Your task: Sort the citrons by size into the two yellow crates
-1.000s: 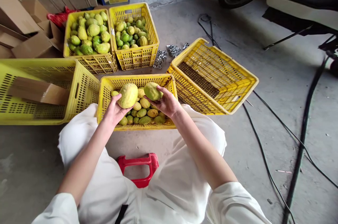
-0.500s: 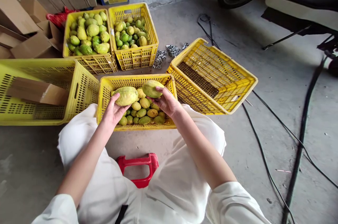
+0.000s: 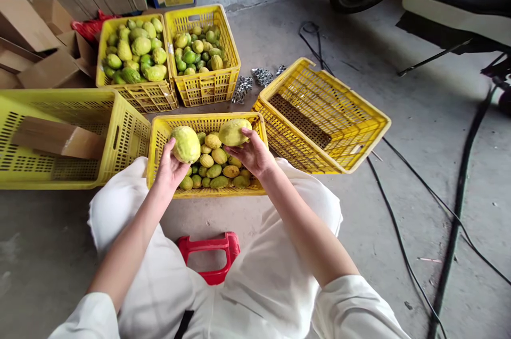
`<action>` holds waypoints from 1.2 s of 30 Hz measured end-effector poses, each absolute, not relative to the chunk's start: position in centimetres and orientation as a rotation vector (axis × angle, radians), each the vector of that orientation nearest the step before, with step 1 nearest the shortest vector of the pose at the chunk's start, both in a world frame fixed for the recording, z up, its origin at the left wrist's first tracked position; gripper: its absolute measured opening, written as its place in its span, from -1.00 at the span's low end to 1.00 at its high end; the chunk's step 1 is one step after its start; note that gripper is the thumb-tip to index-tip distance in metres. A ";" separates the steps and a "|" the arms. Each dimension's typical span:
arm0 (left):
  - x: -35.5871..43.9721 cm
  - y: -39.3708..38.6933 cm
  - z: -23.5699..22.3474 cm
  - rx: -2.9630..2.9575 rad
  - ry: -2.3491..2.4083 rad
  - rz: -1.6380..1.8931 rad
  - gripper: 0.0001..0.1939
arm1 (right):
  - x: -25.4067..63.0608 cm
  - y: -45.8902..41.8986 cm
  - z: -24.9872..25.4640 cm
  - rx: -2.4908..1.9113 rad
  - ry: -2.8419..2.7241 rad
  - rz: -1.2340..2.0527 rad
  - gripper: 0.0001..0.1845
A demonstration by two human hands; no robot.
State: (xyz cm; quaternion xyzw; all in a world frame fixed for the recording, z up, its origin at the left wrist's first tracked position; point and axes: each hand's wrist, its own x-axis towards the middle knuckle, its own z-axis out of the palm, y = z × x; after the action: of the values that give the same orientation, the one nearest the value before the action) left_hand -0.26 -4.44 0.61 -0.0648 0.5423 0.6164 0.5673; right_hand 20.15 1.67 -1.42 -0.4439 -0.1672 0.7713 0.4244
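One left-held fruit (image 3: 186, 144): yellow-green and bumpy, it was raised above the left part of the yellow crate (image 3: 215, 193).
One right-held fruit (image 3: 233, 132): similar in colour, it was raised above the crate's right part, apart from its counterpart.
Left hand (image 3: 170, 168): clamped on its fruit, thumb against the left side; the supporting fingers were largely hidden beneath.
Right hand (image 3: 253, 154): clamped on its fruit, thumb over the right end and the other fingers underneath.
Loose fruit (image 3: 219, 156): smaller pieces lay close together inside the crate.
Probable weight: moderate, since one hand apparently sufficed for each large piece.
Probable stiffness: firm, with a rind likely to have yielded only slightly.
Probable slip: low, the bumps having seemed to offer purchase.
Probable fragility: bruising under hard pressure or a drop.
Suitable hold: around the widest girth, palm below, thumb pressing lightly.
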 end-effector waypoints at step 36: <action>0.0 -4.7 -0.2 -0.031 1.482 1.178 -0.67 | 20.1 1.7 -1.5 -1.213 -0.459 1.893 -0.55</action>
State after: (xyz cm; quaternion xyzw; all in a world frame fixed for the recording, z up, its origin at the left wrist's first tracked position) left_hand 0.04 -4.71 -0.21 -0.0133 0.6352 0.5048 0.5844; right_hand 20.13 1.68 -1.49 -0.4821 -0.1825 0.7521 0.4107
